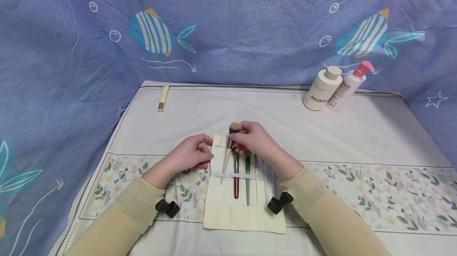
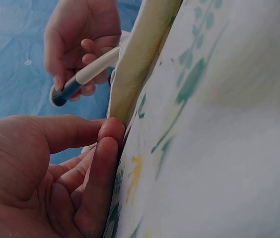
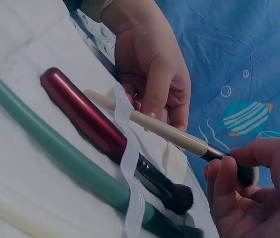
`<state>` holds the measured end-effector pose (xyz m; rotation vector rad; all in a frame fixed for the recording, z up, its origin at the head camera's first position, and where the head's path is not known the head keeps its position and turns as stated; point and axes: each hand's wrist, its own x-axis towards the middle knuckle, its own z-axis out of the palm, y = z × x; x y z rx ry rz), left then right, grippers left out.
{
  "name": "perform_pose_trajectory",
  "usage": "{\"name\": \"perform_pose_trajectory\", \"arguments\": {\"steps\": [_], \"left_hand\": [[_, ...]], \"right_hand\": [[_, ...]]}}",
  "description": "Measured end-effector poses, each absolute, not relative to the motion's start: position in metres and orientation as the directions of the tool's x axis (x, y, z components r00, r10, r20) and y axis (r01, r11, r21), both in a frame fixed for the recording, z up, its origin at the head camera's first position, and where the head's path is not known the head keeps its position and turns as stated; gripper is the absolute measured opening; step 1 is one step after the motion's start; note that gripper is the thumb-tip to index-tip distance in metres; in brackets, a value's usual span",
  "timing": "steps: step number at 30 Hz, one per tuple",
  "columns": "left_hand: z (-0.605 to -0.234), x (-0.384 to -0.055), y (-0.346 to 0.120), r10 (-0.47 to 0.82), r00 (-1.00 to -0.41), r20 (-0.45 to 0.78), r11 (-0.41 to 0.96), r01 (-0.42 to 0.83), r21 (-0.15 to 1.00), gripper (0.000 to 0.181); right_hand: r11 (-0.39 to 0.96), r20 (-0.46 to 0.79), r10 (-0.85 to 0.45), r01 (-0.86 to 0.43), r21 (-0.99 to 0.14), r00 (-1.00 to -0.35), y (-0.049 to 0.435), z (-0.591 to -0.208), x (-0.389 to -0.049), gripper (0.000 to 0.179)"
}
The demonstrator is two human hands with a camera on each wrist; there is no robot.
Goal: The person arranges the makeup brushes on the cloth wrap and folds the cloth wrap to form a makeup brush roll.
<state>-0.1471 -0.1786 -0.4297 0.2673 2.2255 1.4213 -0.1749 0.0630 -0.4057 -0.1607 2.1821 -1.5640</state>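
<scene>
My right hand [image 1: 251,139] pinches a makeup brush [image 1: 227,158] with a cream handle by its dark ferrule, just below the bristles. Its handle runs under the white elastic band [image 3: 130,171] of a cream cloth brush roll [image 1: 244,218]. At the left edge of that roll is my left hand [image 1: 191,153], thumb and fingertip pinching the cloth border. To the right of the held brush, the band also crosses a red-handled brush [image 3: 83,111], a green-handled brush [image 3: 55,153] and slimmer pale-handled brushes [image 1: 257,186].
A short cream-handled brush [image 1: 163,98] lies at the back left of the table. Towards the back right stand a white bottle [image 1: 321,89] and a pump bottle [image 1: 346,89] with a pink top. Behind the table hangs a blue fish-print curtain [image 1: 228,29].
</scene>
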Motion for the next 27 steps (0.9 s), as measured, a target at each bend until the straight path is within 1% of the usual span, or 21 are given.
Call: {"name": "perform_pose_trajectory", "arguments": {"steps": [5, 12, 22, 27], "left_hand": [[-0.430, -0.147, -0.178, 0.406, -0.866, -0.293, 0.441, -0.095, 0.893, 0.040], [-0.429, -0.147, -0.178, 0.409, -0.863, -0.296, 0.439, -0.098, 0.893, 0.039], [-0.429, -0.147, -0.179, 0.409, -0.862, -0.301, 0.439, -0.104, 0.893, 0.039], [-0.429, -0.148, -0.178, 0.410, -0.861, -0.301, 0.443, -0.101, 0.891, 0.039]], "right_hand": [[0.329, -0.320, -0.376, 0.198, -0.924, -0.870, 0.060, -0.405, -0.173, 0.018], [0.343, -0.324, -0.395, 0.189, -0.920, -0.860, 0.058, -0.404, -0.171, 0.018], [0.440, -0.341, -0.408, 0.145, -0.886, -0.847, 0.053, -0.406, -0.165, 0.019], [0.457, -0.354, -0.416, 0.144, -0.878, -0.838, 0.052, -0.406, -0.162, 0.018]]}}
